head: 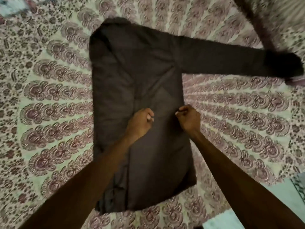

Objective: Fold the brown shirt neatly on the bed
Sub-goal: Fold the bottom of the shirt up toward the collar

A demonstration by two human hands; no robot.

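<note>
The brown shirt [135,76] lies flat on the bed, collar at the far end and hem toward me. Its left side is folded in over the body, giving a straight left edge. The other sleeve [231,58] stretches out to the right across the bedspread. My left hand [140,123] hovers over the middle of the shirt with its fingers curled in and the nails showing. My right hand [189,119] sits close beside it near the shirt's right edge, fingers curled, thumb against the forefinger. I see no cloth raised in either hand.
The patterned floral bedspread [49,104] surrounds the shirt on all sides. A dark blurred post or strap [254,19] runs across the far right corner. The bed's edge and a pale floor [283,192] show at the near right.
</note>
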